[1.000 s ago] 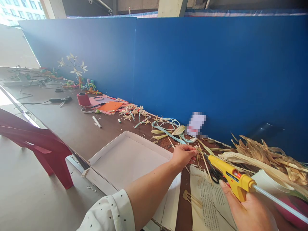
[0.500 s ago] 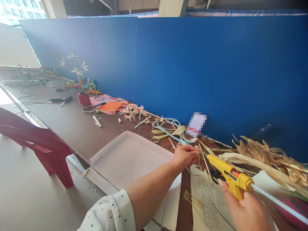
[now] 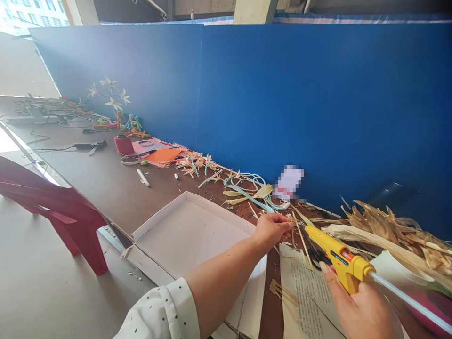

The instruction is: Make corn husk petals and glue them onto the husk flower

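My right hand point(image 3: 367, 308) is wrapped around a yellow hot glue gun point(image 3: 328, 245), with a long whitish glue stick point(image 3: 409, 293) jutting from its back end. The gun's nozzle points up and left, close to the fingertips of my left hand point(image 3: 271, 230). Thumb and fingers of that left hand are pinched together; whatever they hold is too small to make out. Thin straw-coloured strips point(image 3: 302, 238) lie between the two hands. Beneath the gun, black-handled scissors point(image 3: 318, 254) are partly hidden. A printed sheet point(image 3: 310, 292) lies below them.
An open white cardboard box point(image 3: 197, 235) sits left of my hands. Dried corn husks point(image 3: 384, 223) and a white cup point(image 3: 397, 266) are at the right. Pale blue cord point(image 3: 247, 190) lies near the blue partition point(image 3: 300, 103). A red chair point(image 3: 67, 216) stands at the left.
Hardly anything differs. The glue gun has shifted very slightly to the right, while my left hand keeps its pinch in the same place.
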Demonstrator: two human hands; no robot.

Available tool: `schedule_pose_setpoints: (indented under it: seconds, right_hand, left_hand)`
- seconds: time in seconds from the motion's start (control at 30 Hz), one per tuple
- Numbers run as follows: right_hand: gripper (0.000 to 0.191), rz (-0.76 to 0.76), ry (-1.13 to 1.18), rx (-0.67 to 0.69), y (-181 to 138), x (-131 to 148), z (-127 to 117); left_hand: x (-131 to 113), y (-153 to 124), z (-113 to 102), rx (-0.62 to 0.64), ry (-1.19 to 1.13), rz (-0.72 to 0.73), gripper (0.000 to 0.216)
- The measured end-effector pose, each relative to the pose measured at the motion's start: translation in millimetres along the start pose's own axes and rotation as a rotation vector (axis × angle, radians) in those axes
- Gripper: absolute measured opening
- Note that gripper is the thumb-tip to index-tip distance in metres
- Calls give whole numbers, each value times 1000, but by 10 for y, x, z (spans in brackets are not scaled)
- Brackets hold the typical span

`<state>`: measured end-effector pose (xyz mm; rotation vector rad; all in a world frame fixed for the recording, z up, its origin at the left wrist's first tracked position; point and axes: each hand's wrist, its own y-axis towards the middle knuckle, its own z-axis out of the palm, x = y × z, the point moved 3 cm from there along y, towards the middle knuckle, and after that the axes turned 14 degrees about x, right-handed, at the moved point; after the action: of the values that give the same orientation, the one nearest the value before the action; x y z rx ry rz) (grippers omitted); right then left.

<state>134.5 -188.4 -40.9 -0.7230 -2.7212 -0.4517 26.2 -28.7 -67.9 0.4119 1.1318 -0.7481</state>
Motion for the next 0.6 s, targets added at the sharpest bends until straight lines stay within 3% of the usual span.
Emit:
schedule_pose_setpoints:
  seconds: [0.27,0.5,0.6]
  right_hand:
    - [40,33,-34,3,-41,122,-174]
    - [37,117,4,59,-75,123,-187]
    - [39,87,-1,45,-76,88,-165]
  left_hand:
    - [-13,-15,0,0,-16,-15,8]
    - [-4,1,-5,3,-40,1,6]
    - [-11,-2,-6,4,-40,-2,6]
